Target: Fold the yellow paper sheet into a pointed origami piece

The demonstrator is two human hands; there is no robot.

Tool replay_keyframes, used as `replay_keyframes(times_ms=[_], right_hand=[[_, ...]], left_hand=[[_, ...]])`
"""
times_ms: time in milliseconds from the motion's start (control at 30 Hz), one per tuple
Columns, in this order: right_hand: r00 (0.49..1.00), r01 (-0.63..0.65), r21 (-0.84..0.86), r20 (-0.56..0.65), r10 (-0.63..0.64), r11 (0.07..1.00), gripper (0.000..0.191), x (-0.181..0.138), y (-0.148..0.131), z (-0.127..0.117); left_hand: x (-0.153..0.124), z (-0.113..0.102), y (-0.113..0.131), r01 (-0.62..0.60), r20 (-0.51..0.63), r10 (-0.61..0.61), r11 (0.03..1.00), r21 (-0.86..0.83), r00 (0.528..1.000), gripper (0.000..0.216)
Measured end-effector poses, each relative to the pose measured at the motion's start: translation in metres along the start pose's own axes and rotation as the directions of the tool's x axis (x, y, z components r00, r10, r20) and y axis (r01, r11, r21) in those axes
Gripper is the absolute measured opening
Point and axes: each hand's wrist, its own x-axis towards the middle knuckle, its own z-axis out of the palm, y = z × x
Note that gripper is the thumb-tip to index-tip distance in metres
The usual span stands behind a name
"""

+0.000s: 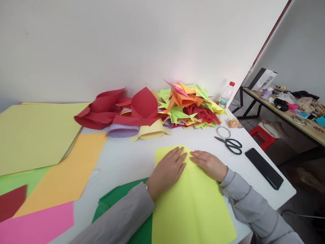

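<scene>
Yellow paper point(195, 206) on the near part of the bench point(124, 157), green sheet point(118, 195) along its left edge. Left hand point(167, 171) and right hand point(209, 164) press flat near its far end, grasping nothing. Probably light, easily creased; best held by side edges. White surface shows toward the orange sheet point(82, 162); scissors point(236, 145) and phone point(264, 168) limit the right.

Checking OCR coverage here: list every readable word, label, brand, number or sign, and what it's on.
"NEW-T": black-and-white bag in the background; rest unclear.
Bottle label: print too small to read.
Snack packet: markings too small and blurred to read.
No other legible text.
</scene>
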Motion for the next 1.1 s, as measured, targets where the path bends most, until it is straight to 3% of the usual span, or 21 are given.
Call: replay_keyframes(times_ms=[400,733,1100], right_hand=[[0.999,-0.004,-0.007,0.034,0.005,1.000,0.037,-0.003,0.008,-0.004],[0.984,0.036,-0.140,0.178,-0.011,0.990,0.039,0.001,-0.003,-0.010],[0.982,0.043,-0.139,0.188,-0.016,0.989,0.039,0.001,-0.004,-0.010]], left_hand=[[0.001,-0.004,-0.005,0.037,0.060,-0.032,0.994,-0.099,0.998,0.040],[0.000,-0.004,-0.004,0.051,0.031,-0.047,0.990,-0.128,0.998,0.039],[0.000,-0.005,-0.004,0.061,0.051,-0.055,0.988,-0.143,0.997,0.038]])
